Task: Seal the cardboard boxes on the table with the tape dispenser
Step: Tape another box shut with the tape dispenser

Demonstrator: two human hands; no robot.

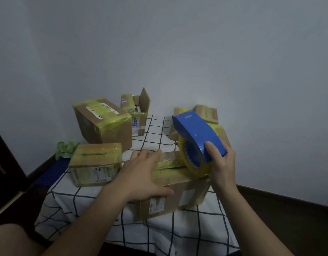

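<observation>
A low cardboard box lies at the near middle of the table, its top covered with yellowish tape. My left hand presses flat on its lid, fingers straight. My right hand grips a blue tape dispenser with a yellow tape roll; the roll rests on the box's right top edge. Other taped boxes stand around: one at the left, a big one behind it, and an open-flapped box at the back.
The table carries a white cloth with a dark grid. More taped boxes are stacked at the back right behind the dispenser. A green crumpled thing and a blue grid mat lie off the table's left side. A grey wall stands close behind.
</observation>
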